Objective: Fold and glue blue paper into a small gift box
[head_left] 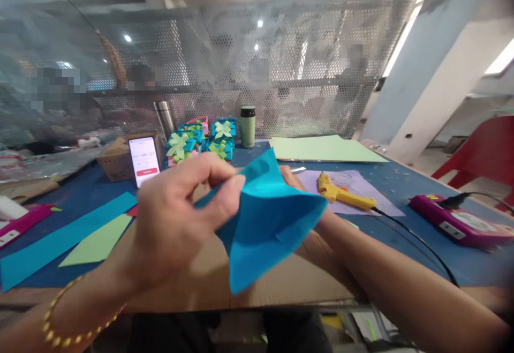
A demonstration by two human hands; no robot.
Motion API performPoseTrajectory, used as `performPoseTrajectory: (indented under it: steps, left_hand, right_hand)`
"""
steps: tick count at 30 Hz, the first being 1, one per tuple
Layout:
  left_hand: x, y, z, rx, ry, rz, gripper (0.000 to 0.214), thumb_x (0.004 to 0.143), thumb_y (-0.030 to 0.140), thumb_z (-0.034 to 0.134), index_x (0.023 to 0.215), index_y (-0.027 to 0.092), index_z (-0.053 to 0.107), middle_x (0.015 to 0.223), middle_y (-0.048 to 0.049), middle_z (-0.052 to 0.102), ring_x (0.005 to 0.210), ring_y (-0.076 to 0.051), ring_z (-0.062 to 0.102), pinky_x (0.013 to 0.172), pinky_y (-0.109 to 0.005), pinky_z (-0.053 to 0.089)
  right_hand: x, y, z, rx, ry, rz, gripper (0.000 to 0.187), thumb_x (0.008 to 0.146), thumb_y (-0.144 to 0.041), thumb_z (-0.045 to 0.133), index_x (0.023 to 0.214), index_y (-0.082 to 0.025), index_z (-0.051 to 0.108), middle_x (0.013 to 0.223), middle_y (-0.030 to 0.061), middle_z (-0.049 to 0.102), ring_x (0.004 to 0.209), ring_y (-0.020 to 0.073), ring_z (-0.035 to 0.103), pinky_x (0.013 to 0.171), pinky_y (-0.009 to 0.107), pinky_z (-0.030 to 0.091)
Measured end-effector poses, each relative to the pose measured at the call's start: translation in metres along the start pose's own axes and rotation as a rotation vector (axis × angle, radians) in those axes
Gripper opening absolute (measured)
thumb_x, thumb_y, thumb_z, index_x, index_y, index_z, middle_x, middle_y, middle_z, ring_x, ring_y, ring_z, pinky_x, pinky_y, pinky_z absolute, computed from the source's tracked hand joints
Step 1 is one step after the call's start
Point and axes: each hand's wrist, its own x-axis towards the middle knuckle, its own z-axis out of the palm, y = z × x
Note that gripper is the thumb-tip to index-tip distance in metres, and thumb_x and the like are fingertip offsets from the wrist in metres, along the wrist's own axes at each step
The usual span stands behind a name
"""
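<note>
The left hand (176, 208) pinches the blue paper (273, 230) above the cardboard (193, 283), thumb and forefinger pressed together on its left side; the right hand (292, 177) is mostly hidden behind the paper, so its grip cannot be confirmed. Excess thumb pressure could crease the paper; uneven support could twist it.
</note>
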Motion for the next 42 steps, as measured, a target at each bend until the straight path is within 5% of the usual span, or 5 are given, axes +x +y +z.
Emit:
performPoseTrajectory:
  steps: [4, 11, 20, 27, 42]
  left_hand:
    - [0.044, -0.034, 0.025, -0.462, -0.149, -0.252, 0.022, 0.088, 0.038, 0.065, 0.079, 0.018, 0.066, 0.065, 0.0032, 0.057, 0.056, -0.010, 0.048, 0.049, -0.022, 0.040]
    - [0.037, -0.076, 0.040, -0.355, -0.258, 0.040, 0.016, 0.091, 0.027, 0.062, 0.084, 0.017, 0.073, 0.074, -0.0009, 0.063, 0.072, -0.014, 0.055, 0.070, -0.027, 0.046]
    - [0.022, -0.091, 0.036, -0.358, -0.286, -0.005, 0.017, 0.093, 0.023, 0.059, 0.082, 0.017, 0.071, 0.075, -0.0014, 0.062, 0.073, -0.015, 0.057, 0.071, -0.030, 0.047]
    - [0.020, -0.092, 0.030, -0.315, -0.244, 0.020, 0.012, 0.092, 0.024, 0.063, 0.085, 0.020, 0.072, 0.077, -0.0018, 0.065, 0.074, -0.015, 0.058, 0.069, -0.030, 0.048]
    - [0.018, -0.106, 0.039, -0.297, -0.214, -0.177, 0.013, 0.090, 0.022, 0.062, 0.080, 0.021, 0.069, 0.078, 0.0009, 0.063, 0.075, -0.014, 0.056, 0.070, -0.024, 0.043]
  right_hand:
    - [0.005, -0.003, -0.006, 0.226, 0.079, 0.052, 0.030, 0.083, -0.033, 0.060, 0.057, -0.019, 0.055, 0.057, 0.0006, 0.057, 0.055, 0.0136, 0.051, 0.050, 0.027, 0.042]
    - [0.010, -0.020, -0.035, 0.489, 0.151, 0.166, 0.033, 0.082, -0.047, 0.067, 0.080, -0.014, 0.069, 0.062, 0.0007, 0.062, 0.051, 0.0099, 0.053, 0.049, 0.024, 0.045]
    - [0.000, -0.014, -0.032, 0.424, 0.101, 0.191, 0.031, 0.083, -0.045, 0.069, 0.076, -0.015, 0.071, 0.064, 0.0022, 0.065, 0.055, 0.0103, 0.055, 0.055, 0.025, 0.045]
    - [-0.021, -0.001, -0.017, 0.179, -0.182, 0.090, 0.042, 0.098, -0.047, 0.051, 0.074, -0.016, 0.065, 0.068, 0.0014, 0.061, 0.065, 0.0125, 0.055, 0.060, 0.025, 0.043]
    - [-0.028, 0.003, -0.009, 0.468, -0.277, 0.246, 0.046, 0.094, -0.055, 0.052, 0.075, -0.014, 0.060, 0.065, 0.0013, 0.061, 0.055, 0.0097, 0.059, 0.053, 0.019, 0.045]
